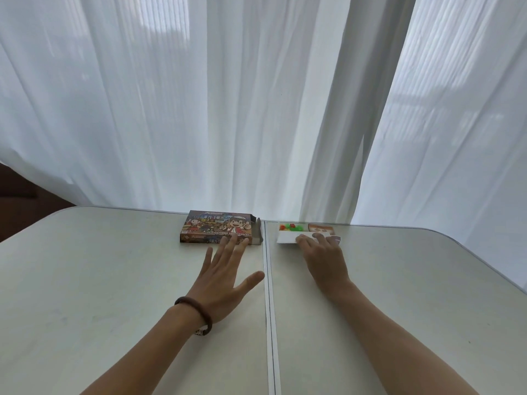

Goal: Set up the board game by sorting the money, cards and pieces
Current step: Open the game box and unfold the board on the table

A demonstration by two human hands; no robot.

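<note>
Two containers, game box (211,227) at spread left grip (225,272), tray (286,238) of coloured pieces (291,226) and cards (320,228) under flat right grip (323,256).

White sheer curtains (199,95) hang behind a pale table (85,280) (seamed midway).

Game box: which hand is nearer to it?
Left. The left hand touches the near edge of the game box; the right hand rests on the white tray across the table seam.

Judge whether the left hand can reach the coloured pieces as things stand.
Probably yes: the left hand is open at the game box, and the coloured pieces lie uncovered, clear of the right hand.
</note>
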